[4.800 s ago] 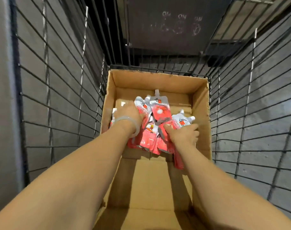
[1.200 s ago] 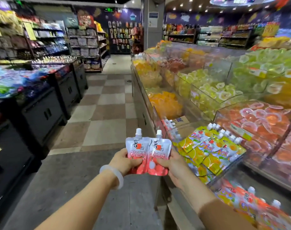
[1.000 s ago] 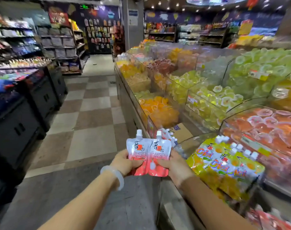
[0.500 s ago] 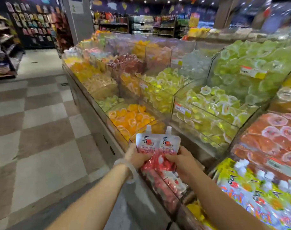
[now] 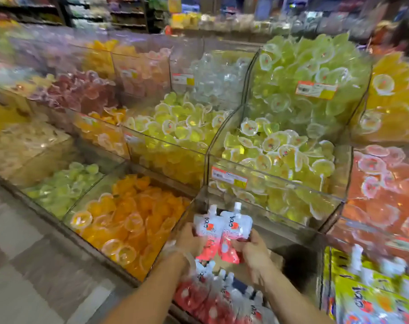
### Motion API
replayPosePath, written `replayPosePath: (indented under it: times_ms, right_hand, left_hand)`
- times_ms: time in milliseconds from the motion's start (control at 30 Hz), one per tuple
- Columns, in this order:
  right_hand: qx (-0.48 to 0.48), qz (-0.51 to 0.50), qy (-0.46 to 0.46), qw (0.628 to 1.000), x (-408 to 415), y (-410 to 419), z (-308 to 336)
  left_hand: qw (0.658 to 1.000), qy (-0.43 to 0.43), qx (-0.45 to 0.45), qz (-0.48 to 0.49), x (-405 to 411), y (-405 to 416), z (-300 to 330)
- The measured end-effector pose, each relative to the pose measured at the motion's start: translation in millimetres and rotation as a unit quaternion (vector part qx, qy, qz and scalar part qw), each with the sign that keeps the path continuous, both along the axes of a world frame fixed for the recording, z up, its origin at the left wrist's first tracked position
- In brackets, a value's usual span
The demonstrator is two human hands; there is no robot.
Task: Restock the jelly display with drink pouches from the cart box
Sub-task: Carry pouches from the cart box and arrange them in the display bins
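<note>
We hold a bunch of red-and-white drink pouches [image 5: 223, 230] upright between both hands, white spouted caps pointing up and away from our fingers. Our left hand [image 5: 189, 239] grips the left edge of the bunch, fingers curled round it; a pale bracelet [image 5: 179, 250] sits blurred on that wrist. Our right hand [image 5: 254, 247] grips the right edge, thumb pressed onto the front of the nearest pouch and the other fingers wrapped behind it.

Just below our fingers, a clear display bin [image 5: 194, 206] holds more pouches of the same kind [image 5: 218, 298], lying in a loose pile with their caps toward us. Left of our left fingers sits a bin of orange jelly cups [image 5: 133, 216]. Beyond our fingertips rises a bin of yellow-green jelly cups [image 5: 275, 160], with a red-and-yellow price label [image 5: 229, 180] on its front wall. To the right of our right fingers lie yellow-green pouches [image 5: 371, 293], blurred.
</note>
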State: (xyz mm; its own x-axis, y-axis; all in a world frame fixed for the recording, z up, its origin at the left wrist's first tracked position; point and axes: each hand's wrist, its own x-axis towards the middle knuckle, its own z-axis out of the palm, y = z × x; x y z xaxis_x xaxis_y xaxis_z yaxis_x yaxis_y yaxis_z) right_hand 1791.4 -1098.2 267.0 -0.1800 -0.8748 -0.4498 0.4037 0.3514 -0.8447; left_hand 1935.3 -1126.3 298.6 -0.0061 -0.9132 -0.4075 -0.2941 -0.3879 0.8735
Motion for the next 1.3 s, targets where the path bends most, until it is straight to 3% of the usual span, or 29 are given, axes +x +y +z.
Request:
replayPosePath:
  times_ms: [167, 367, 433, 533, 600, 867, 967, 1100, 1300]
  right_hand:
    - [0.018, -0.076, 0.02, 0.997, -0.7, -19.0, -29.7]
    - [0.066, -0.107, -0.011, 0.992, 2.0, -24.0, -50.6]
    - [0.07, -0.095, 0.044, 0.992, 2.2, -23.9, -51.4]
    - [0.072, -0.091, 0.205, 0.972, 1.2, -20.6, -50.1]
    - [0.076, -0.107, 0.229, 0.965, 0.4, -17.9, -51.0]
    - [0.117, -0.001, 0.138, 0.984, -4.8, -11.3, -59.5]
    - [0.142, -0.019, 0.181, 0.973, -0.8, -13.9, -49.9]
    - [0.176, -0.078, 0.259, 0.946, -0.3, -14.0, -44.6]
    - [0.198, -0.072, 0.307, 0.928, 14.3, 1.3, -35.9]
  left_hand:
    - [0.999, 0.024, 0.038, -0.015, -14.6, -38.2, -40.4]
    - [0.992, -0.091, 0.034, -0.076, -24.6, -49.8, -62.3]
    - [0.983, -0.162, 0.013, -0.09, -29.2, -49.7, -61.6]
    - [0.958, -0.259, 0.019, -0.124, -35.0, -45.0, -54.6]
    - [0.944, -0.294, 0.042, -0.145, -36.5, -40.6, -48.4]
    - [0.937, -0.305, 0.04, -0.167, -24.5, -27.9, -50.4]
    - [0.932, -0.302, 0.021, -0.2, -20.3, -27.0, -50.1]
    - [0.897, -0.343, -0.001, -0.277, -17.8, -25.1, -41.9]
    - [0.873, -0.374, -0.052, -0.309, -12.4, -17.2, -41.6]
